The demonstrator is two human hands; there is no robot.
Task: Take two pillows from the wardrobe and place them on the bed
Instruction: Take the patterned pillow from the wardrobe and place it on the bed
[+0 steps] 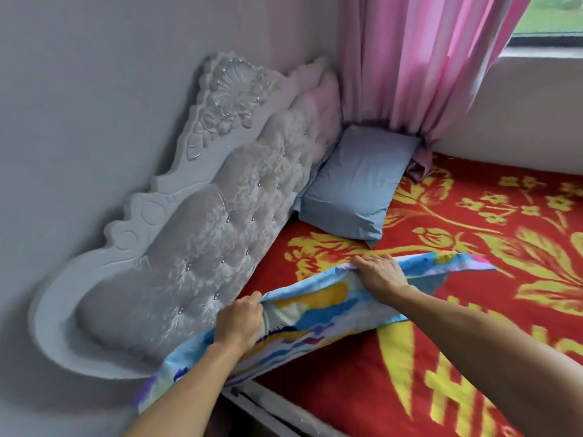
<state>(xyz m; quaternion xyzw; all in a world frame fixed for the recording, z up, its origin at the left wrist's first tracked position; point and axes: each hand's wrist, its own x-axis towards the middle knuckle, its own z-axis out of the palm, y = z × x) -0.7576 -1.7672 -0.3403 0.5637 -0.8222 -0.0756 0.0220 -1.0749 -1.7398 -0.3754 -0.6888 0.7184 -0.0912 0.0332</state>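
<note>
Holding the patterned pillow [303,313] by its upper edge, both hands are closed on the fabric: the left hand [238,323] pinches a bunched fold near the pillow's left end, fingers curled tight, while the right hand [380,275] lies over the far edge with fingers wrapped down around it. The pillow hangs low over the near left part of the bed [410,373], its long axis running from the near left corner up toward the right. Whether its underside already touches the red and yellow blanket cannot be told.

A blue pillow [353,187] already rests at the far end, leaning against the padded headboard [220,222] just below the pink curtain [419,74]. So one pillow seems placed and this is likely the second.

The open spot lies beyond the hands, between the blue pillow and the near edge, along the headboard to the left. The left hand is nearer the headboard, so it would probably lead, swinging that end toward the padding as the right lowers.
</note>
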